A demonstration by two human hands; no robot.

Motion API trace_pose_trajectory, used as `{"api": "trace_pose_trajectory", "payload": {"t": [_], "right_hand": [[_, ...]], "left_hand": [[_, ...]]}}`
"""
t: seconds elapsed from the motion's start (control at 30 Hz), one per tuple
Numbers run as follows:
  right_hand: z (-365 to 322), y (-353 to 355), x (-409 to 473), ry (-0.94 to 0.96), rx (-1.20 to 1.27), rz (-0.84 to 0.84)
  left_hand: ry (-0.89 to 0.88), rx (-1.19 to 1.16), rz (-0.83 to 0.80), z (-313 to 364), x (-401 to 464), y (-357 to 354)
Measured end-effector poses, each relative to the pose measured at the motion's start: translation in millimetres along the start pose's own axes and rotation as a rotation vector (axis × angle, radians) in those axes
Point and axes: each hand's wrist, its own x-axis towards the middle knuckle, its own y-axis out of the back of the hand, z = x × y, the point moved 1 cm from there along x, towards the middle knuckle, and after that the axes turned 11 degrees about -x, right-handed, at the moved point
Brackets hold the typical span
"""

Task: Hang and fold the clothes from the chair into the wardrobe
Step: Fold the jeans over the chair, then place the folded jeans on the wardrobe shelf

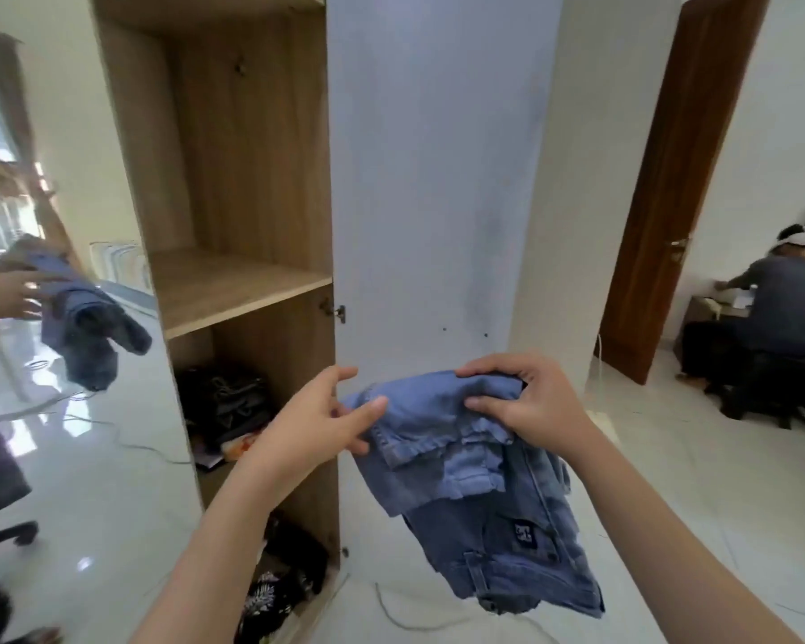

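A pair of blue jeans (475, 495), partly folded, hangs in front of me before the open wardrobe (233, 188). My right hand (526, 402) grips the folded upper edge, thumb on the front of the bundle and fingers curled over the top. My left hand (321, 420) touches the left corner of the denim, thumb on the cloth and fingers loosely extended. The waistband end with a dark label dangles low. A bare wooden shelf (233, 285) lies at chest height in the wardrobe.
The wardrobe's white door (438, 178) stands open behind the jeans. Dark folded clothes (226, 402) lie in the lower compartment, and patterned dark cloth (275, 592) at the bottom. A mirror (57, 318) at left reflects me. A seated person (781, 309) works at far right beside a brown door.
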Motion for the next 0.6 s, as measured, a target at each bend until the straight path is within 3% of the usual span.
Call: {"api": "trace_pose_trajectory", "payload": {"t": [0.13,0.2,0.3,0.4,0.5,0.6], "right_hand": [[25.9,-28.4,21.6,0.093,0.108,-0.057],[39.8,-46.5,28.5,0.133,0.144,-0.077],[59.4,-75.1,40.8,0.187,0.232,-0.13],[72.4,-103.3,56.6,0.234,0.268,-0.192],[85.2,-129.7,68.6,0.272,0.267,-0.244],[103.2,-148.2,75.5,0.268,0.289,-0.294]], "left_hand": [[0.291,-0.418,-0.201,-15.1,-0.4,-19.5],[0.346,-0.628,-0.16,-26.7,8.9,-29.7],[0.444,-0.873,0.048,-51.2,37.4,-35.4],[0.552,-0.936,0.347,-72.2,65.9,-43.2],[0.473,-0.959,0.63,-87.3,87.6,-49.4],[0.42,-1.004,0.746,-102.4,103.7,-49.2]]}}
